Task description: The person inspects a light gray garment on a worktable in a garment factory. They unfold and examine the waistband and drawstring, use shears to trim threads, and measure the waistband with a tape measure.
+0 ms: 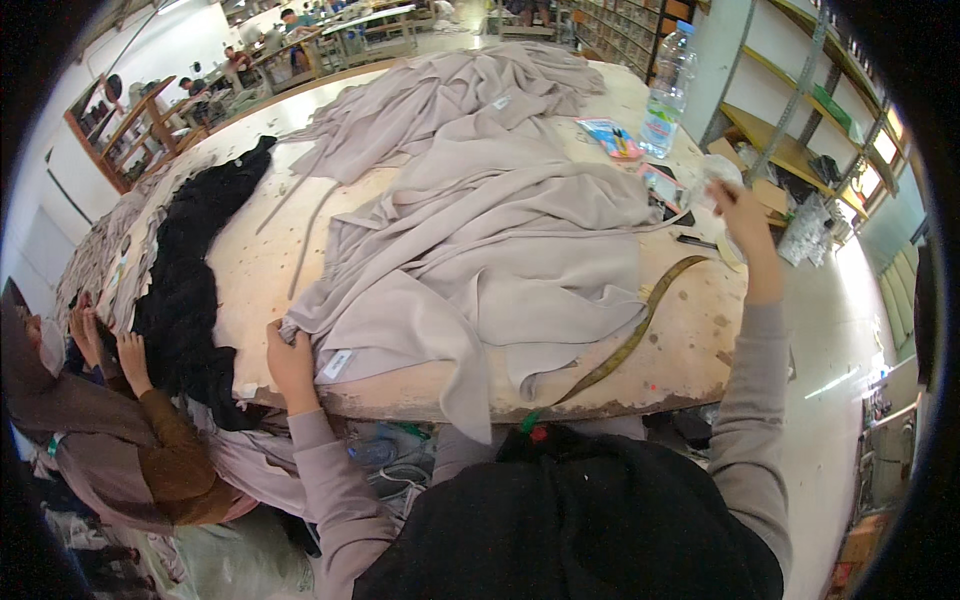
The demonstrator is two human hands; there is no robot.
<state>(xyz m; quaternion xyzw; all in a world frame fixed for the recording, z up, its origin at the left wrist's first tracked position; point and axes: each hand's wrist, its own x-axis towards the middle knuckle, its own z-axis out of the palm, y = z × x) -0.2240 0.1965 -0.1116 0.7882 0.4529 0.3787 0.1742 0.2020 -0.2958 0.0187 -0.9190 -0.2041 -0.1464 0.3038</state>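
A beige garment (500,230) lies spread in loose folds over the table (690,340), one corner hanging past the front edge. My left hand (290,360) is closed on a bunched edge of it, beside a small white label (338,364). My right hand (738,210) is raised at the table's right edge, fingers pinched together. Whatever it holds, if anything, is too small to make out. Behind its fingers sits a crumpled clear plastic bag (722,170). A yellow tape measure (640,335) curves across the table between the garment and my right forearm.
A clear water bottle (668,95) stands at the far right, near a colourful packet (608,138) and a black pen (697,241). Black garments (185,280) lie along the left. There, a co-worker's hands (115,350) touch fabric. Shelves (800,110) stand beyond on the right.
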